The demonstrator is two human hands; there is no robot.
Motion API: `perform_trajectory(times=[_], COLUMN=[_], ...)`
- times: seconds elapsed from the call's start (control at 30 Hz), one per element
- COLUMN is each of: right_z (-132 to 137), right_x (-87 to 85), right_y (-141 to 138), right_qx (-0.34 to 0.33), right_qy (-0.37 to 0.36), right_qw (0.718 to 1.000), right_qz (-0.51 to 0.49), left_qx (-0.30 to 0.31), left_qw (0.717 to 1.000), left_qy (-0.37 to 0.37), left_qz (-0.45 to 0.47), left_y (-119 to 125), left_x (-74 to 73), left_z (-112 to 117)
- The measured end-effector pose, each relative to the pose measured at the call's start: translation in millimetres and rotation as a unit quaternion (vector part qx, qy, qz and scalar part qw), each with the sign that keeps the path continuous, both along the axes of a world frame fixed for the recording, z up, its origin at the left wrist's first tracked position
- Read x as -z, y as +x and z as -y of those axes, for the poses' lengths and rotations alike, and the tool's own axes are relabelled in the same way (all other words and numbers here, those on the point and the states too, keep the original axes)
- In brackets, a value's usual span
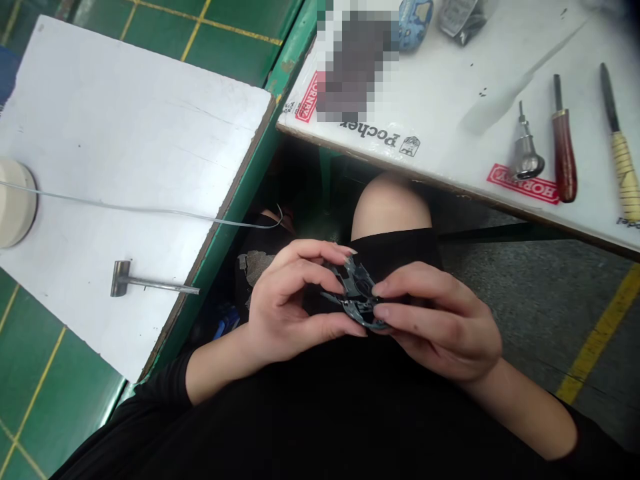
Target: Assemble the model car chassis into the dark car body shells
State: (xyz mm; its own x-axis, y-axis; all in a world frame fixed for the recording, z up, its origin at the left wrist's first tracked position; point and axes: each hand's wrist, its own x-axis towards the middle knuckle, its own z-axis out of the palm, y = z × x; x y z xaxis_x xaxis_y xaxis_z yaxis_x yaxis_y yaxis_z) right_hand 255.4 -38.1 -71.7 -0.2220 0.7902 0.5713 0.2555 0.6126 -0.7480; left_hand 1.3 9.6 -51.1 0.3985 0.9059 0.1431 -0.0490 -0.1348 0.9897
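Observation:
Both my hands meet over my lap, below the gap between two tables. My left hand (pixel 287 303) and my right hand (pixel 440 323) pinch a small dark grey plastic part (pixel 357 297) between their fingertips. The part is thin, openwork and irregular in outline. My left thumb and forefinger grip its left side, and my right fingers cover its right edge. My black clothing and a bare knee (pixel 390 203) lie behind it.
A white board (pixel 125 133) on the left carries a small metal T-shaped tool (pixel 145 283), a cream round object (pixel 15 203) and a thin wire (pixel 150 210). The white table (pixel 450 100) at the upper right holds a metal tool (pixel 526 150), a red-handled tool (pixel 564 150) and a yellow-handled tool (pixel 623 157).

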Motion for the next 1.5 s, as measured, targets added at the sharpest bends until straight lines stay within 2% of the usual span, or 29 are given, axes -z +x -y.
perform_trajectory(times=[0.07,0.13,0.33,0.5,0.6,0.67,0.77,0.87,0.93,1.03,1.23,1.37,1.5], right_z=[1,1,-4,-6,-8,-10,-17,-26,-30,-33,-28,-24,-21], right_x=[-0.2,-2.0,-3.0,-2.3,-5.0,-5.0,-1.2,2.2,2.2,-0.2,-4.1,-3.8,-2.9], right_y=[4,6,7,-2,-10,-15,-20,-24,-27,-30,-29,-27,-25], right_qx=[-0.009,-0.015,-0.017,-0.013,0.033,0.083,0.116,0.1,0.091,0.089,0.06,0.067,0.071], right_qy=[0.022,0.03,0.026,-0.004,-0.084,-0.178,-0.348,-0.46,-0.491,-0.505,-0.514,-0.508,-0.5], right_qw=[1.0,0.999,0.999,1.0,0.995,0.977,0.913,0.842,0.815,0.799,0.794,0.794,0.799], right_qz=[0.005,0.016,0.022,-0.01,-0.046,-0.085,-0.178,-0.264,-0.294,-0.313,-0.318,-0.329,-0.326], left_qx=[0.016,0.034,0.032,0.011,0.013,0.01,0.002,0.005,0.005,0.011,0.027,0.03,0.029], left_qw=[0.998,0.997,0.998,1.0,0.99,0.961,0.893,0.854,0.848,0.846,0.841,0.836,0.843], left_qy=[0.052,0.068,0.048,-0.019,-0.14,-0.266,-0.433,-0.502,-0.511,-0.513,-0.517,-0.524,-0.513], left_qz=[-0.012,-0.012,-0.007,-0.01,0.032,0.077,0.12,0.14,0.141,0.146,0.157,0.16,0.156], left_y=[-2,-3,-4,-4,-3,0,4,5,4,3,6,9,11], left_x=[-3.2,-4.2,-1.7,-0.7,0.5,1.4,2.2,2.5,2.5,3.1,8.8,11.2,11.6], left_z=[-3,-5,-5,-2,1,3,3,1,1,1,2,2,4])
